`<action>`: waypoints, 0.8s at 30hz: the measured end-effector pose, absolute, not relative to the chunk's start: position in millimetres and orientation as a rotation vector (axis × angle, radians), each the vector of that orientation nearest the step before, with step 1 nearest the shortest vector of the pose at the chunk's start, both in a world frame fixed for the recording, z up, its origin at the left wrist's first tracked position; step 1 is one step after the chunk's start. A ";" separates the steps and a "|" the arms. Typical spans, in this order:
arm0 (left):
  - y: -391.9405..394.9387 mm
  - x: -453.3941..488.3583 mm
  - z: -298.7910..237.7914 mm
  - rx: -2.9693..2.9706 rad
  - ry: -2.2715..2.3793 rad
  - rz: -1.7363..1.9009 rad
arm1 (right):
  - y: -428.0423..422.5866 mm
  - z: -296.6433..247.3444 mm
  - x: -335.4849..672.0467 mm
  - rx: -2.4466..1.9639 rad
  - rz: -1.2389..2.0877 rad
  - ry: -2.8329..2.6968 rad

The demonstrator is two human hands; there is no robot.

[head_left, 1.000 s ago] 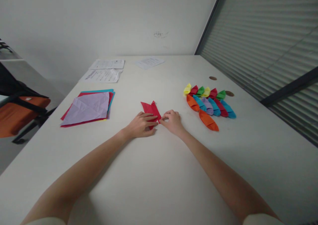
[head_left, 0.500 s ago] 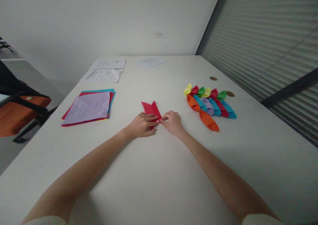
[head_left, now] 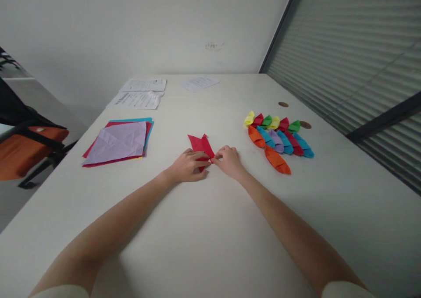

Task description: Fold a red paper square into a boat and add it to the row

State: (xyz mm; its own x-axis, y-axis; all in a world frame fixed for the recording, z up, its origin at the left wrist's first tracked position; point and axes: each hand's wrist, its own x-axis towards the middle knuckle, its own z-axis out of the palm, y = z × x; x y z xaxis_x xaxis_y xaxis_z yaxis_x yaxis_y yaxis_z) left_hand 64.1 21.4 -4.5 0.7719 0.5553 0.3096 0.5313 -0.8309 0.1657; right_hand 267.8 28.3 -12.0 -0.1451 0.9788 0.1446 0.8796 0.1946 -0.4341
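Note:
A sheet of red origami paper, partly folded, lies on the white table in front of me. My left hand rests on its near left part with the fingers stretched out and spread, so some of the paper is hidden. At the paper's right corner, my right hand pinches the edge between thumb and forefinger. The fingertips of both hands are close together but apart.
Left on the table lies a stack of coloured paper, lilac on top. Several folded paper pieces in many colours sit in rows at the right. Printed sheets lie farther back. An orange chair stands beyond the left edge.
Almost nothing differs. Both hands stay on the red paper in the same places, and the whole view has shifted very slightly.

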 end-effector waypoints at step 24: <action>23.1 63.8 -6.9 2.919 0.855 0.494 | 26.6 5.6 261.6 -1.904 0.476 -2.144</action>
State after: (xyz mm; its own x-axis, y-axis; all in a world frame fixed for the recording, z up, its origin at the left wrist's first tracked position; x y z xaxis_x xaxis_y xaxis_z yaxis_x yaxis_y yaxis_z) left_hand 63.8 23.1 -6.9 0.7948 0.5350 0.2865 0.5158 -0.8443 0.1457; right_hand 261.6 26.6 5.6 -0.1262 0.9912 -0.0403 0.9150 0.1007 -0.3906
